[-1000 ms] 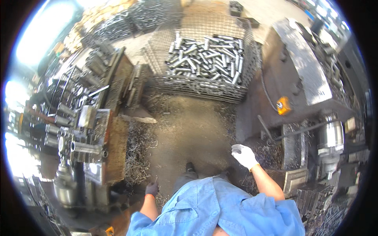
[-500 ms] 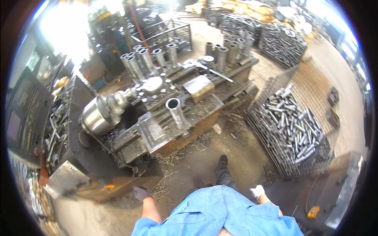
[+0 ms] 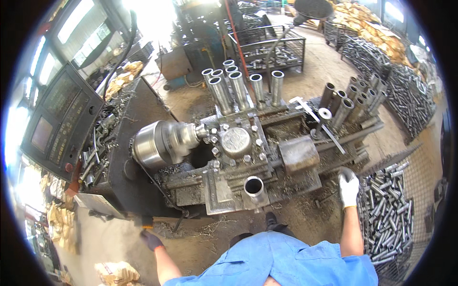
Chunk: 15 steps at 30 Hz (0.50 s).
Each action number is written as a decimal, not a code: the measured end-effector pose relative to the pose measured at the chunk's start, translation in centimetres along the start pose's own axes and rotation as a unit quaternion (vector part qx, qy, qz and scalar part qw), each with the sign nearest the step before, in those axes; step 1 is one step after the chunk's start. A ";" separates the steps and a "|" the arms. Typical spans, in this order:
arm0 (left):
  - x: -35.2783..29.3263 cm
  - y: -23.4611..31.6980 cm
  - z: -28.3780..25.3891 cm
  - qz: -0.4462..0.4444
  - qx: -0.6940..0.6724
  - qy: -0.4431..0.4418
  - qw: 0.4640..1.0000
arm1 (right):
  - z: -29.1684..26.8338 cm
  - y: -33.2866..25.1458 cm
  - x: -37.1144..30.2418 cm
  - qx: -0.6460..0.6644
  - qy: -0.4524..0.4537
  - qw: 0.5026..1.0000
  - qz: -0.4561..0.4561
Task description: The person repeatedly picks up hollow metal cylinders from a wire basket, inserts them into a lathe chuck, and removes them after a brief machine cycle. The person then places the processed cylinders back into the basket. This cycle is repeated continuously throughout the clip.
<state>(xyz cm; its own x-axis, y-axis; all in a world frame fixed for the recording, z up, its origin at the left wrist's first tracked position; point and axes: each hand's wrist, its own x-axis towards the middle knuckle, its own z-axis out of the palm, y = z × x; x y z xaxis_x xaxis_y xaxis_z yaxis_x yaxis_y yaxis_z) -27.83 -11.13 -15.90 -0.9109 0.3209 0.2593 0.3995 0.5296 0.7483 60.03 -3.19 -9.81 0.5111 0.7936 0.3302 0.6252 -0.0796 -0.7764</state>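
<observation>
My right hand (image 3: 348, 187), in a white glove with greyed fingertips, reaches forward past the right end of the lathe carriage (image 3: 305, 186). Its fingers point away from me and nothing shows in them. Low at the left, my left hand (image 3: 151, 240) hangs in a dark glove, fingers loosely out and apparently holding nothing. Ahead of me, a metal tube (image 3: 254, 189) stands upright on the carriage's front. A caliper (image 3: 329, 135) lies across the lathe bed beyond my right hand, beside a round-topped metal piece (image 3: 324, 114). The chuck (image 3: 151, 144) at the left looks blurred.
Several bright tubes (image 3: 236, 90) stand behind the tool post (image 3: 237, 142); darker tubes (image 3: 342, 112) stand at the bed's right end. A wire-mesh bin (image 3: 422, 209) of short tubes is at my right. A control panel (image 3: 59, 119) stands left, above a chip-strewn ledge.
My right hand has risen from beside my body and moved forward to the right of the carriage. The view has shifted, and the lathe now looks nearer. My left hand stays low.
</observation>
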 end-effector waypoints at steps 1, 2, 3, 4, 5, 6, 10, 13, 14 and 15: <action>0.8 -0.5 -0.1 -0.059 -0.076 -0.025 0.995 | 0.5 -3.5 3.3 0.035 -0.015 0.999 0.013; 2.0 -0.8 -0.6 -0.118 -0.157 -0.064 0.979 | 1.2 -7.2 6.1 0.067 -0.018 0.998 0.014; 2.4 -1.1 -0.8 -0.219 -0.281 -0.097 0.929 | 1.9 -10.9 8.5 0.078 -0.045 0.996 -0.022; 3.4 -1.1 -1.5 -0.251 -0.405 -0.285 0.832 | 2.7 -14.6 10.5 0.100 -0.073 0.990 -0.068; 3.3 -1.0 -1.5 -0.250 -0.421 -0.296 0.820 | 3.7 -18.2 12.1 0.090 -0.110 0.987 -0.082; 3.4 -0.7 -2.1 -0.301 -0.405 -0.263 0.823 | 4.8 -21.6 13.5 0.101 -0.149 0.978 -0.108; -2.3 0.8 -0.9 -0.367 -0.521 -0.149 0.756 | 11.6 -33.2 17.3 0.049 -0.288 0.919 -0.266; -11.2 0.0 2.4 -0.350 -0.411 -0.217 0.813 | 20.1 -39.3 18.9 0.023 -0.415 0.829 -0.373; -14.3 -0.6 4.0 -0.393 -0.424 -0.220 0.786 | 23.4 -40.8 19.1 0.002 -0.405 0.797 -0.449; -17.0 -1.6 4.7 -0.391 -0.440 -0.301 0.750 | 26.8 -41.9 19.2 0.016 -0.404 0.773 -0.489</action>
<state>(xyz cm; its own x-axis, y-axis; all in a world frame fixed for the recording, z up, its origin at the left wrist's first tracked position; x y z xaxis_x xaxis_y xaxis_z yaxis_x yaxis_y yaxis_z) -12.52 -13.77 -24.41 -0.5138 0.6196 -0.5934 -0.6962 0.1030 0.7104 27.85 31.56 14.67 -0.7400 0.5835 0.3346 0.4582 0.8015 -0.3843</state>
